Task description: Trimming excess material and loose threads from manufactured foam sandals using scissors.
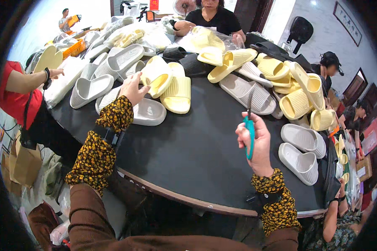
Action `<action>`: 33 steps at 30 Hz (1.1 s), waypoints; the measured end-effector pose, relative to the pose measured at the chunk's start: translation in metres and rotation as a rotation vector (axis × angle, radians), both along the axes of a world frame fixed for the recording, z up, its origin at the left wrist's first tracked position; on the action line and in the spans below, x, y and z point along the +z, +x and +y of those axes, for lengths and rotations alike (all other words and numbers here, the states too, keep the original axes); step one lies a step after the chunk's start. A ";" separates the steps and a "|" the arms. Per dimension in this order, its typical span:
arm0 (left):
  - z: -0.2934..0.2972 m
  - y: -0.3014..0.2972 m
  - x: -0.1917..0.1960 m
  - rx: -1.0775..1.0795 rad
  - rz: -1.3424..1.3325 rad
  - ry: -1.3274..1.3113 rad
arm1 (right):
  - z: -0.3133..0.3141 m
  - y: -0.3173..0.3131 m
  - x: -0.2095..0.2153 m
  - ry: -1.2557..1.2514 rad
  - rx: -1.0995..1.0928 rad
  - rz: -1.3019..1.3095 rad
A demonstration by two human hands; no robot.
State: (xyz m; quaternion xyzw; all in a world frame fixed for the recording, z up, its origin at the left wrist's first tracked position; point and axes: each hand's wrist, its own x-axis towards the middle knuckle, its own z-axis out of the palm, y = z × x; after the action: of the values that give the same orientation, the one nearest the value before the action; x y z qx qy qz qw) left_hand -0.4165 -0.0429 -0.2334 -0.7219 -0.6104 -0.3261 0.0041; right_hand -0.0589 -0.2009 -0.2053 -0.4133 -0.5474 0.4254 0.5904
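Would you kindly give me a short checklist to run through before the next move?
1. Scissors held in the right hand: ok.
2. Blades apart from the grey slipper behind them: cannot tell; they overlap in this view.
3. Left hand apart from the scissors: ok.
4. Left hand touching the yellow slipper beside it: cannot tell.
5. Co-worker's hand at far left apart from the scissors: ok.

Slippers on table, person behind, scissors left of slipper pair
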 end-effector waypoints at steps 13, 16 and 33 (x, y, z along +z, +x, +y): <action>0.060 0.004 0.000 -0.321 -0.210 0.023 | -0.009 0.016 -0.010 -0.052 0.048 -0.077; 0.022 0.051 0.036 -0.377 -0.703 -0.294 | -0.010 0.032 -0.008 -0.022 0.014 -0.066; -0.085 0.239 0.023 -0.724 -0.310 -0.014 | -0.010 0.086 -0.009 0.145 -0.312 0.118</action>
State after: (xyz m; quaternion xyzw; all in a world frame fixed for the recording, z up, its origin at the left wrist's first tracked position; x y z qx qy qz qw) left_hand -0.1774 -0.1277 -0.2108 -0.8327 -0.3118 -0.4073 -0.2085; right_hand 0.0273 -0.2112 -0.2141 -0.4239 -0.4703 0.3116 0.7085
